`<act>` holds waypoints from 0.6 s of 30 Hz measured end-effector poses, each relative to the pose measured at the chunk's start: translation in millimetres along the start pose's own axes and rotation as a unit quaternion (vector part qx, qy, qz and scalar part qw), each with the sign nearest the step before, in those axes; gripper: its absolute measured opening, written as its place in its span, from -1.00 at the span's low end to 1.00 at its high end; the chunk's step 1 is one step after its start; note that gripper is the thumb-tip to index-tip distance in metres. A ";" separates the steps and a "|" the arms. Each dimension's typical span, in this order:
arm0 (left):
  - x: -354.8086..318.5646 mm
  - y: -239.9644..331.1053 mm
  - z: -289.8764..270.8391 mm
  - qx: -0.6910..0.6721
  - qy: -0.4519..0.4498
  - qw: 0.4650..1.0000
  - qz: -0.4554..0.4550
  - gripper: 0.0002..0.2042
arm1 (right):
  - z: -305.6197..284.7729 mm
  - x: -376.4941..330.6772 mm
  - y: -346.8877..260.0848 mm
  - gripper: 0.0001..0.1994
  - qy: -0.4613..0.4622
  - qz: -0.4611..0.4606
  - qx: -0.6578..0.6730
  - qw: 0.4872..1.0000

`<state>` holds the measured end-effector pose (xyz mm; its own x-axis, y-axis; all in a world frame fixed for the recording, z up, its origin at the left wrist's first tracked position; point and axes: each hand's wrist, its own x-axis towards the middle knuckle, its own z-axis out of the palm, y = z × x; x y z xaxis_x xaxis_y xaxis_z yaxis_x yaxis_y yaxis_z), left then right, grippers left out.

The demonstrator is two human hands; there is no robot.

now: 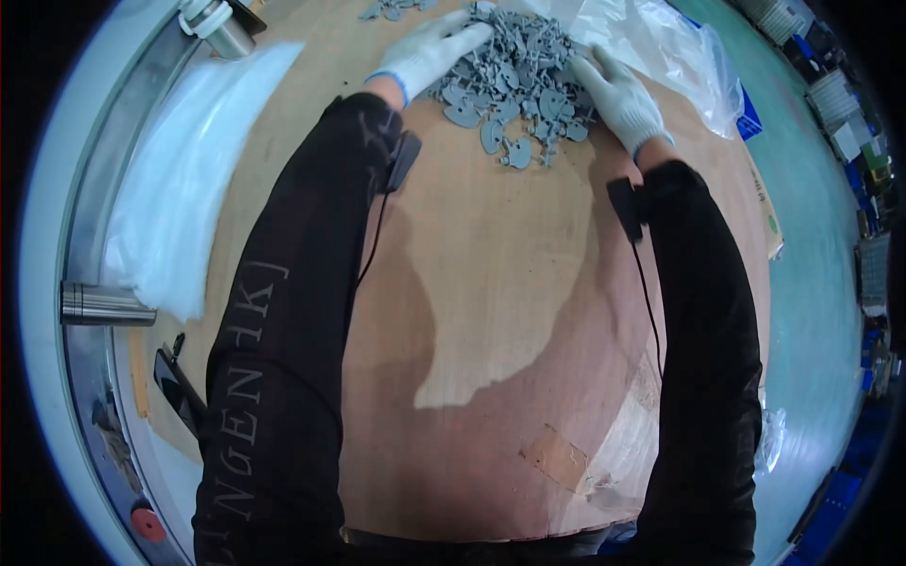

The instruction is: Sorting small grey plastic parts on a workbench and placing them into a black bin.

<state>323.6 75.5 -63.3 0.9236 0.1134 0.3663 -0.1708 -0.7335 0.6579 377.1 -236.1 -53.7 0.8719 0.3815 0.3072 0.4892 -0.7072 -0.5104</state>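
Note:
A heap of small grey moulded parts (517, 80) lies at the far side of the wooden tabletop (491, 255). Some are flat and rounded with holes, others thin and branched. My left hand (429, 52), in a white knitted glove with a blue cuff edge, reaches against the heap's left side, fingers stretched toward the parts. On the opposite side my right hand (618, 102), gloved the same way, lies along the heap's edge with its fingers extended. Both hands look open, and neither visibly holds a part; some left fingertips are hidden among the parts.
Clear plastic sheeting (661, 47) lies beyond the heap at right. White foam sheet (189, 189) covers the left side, near a steel flask (222, 28), a metal cylinder (109, 305) and a phone (177, 387). A few more grey parts (396, 8) lie far left.

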 end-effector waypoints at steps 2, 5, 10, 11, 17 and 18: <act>5.7 19.5 24.3 0.066 -0.025 0.997 0.023 -0.27 | 16.8 5.7 -18.1 -0.16 -0.036 -0.017 0.054 0.998; -22.1 4.6 19.9 0.120 -0.036 0.990 0.060 -0.29 | 23.2 -22.4 -67.5 -0.14 -0.063 -0.047 -0.034 0.996; -124.6 50.9 10.5 0.065 -0.048 0.992 0.097 -0.32 | -2.3 -129.5 -86.7 -0.16 -0.095 -0.012 -0.055 0.994; -150.3 76.4 0.1 0.034 -0.043 0.995 0.082 -0.36 | -15.9 -152.1 -94.1 -0.19 -0.099 0.013 -0.030 0.995; -261.3 108.7 -54.1 -0.026 -0.037 0.997 -0.060 -0.53 | -71.4 -265.2 -127.7 -0.33 -0.173 0.130 0.173 0.961; -275.2 110.1 -59.2 -0.036 -0.037 0.996 -0.066 -0.55 | -79.6 -274.2 -126.9 -0.33 -0.171 0.128 0.174 0.961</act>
<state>30.3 3.2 -52.7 0.9620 0.1540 0.2255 -0.0677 -0.6653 0.7435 74.1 -298.4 -9.2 0.8917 0.4374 -0.1166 0.1839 -0.5853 -0.7897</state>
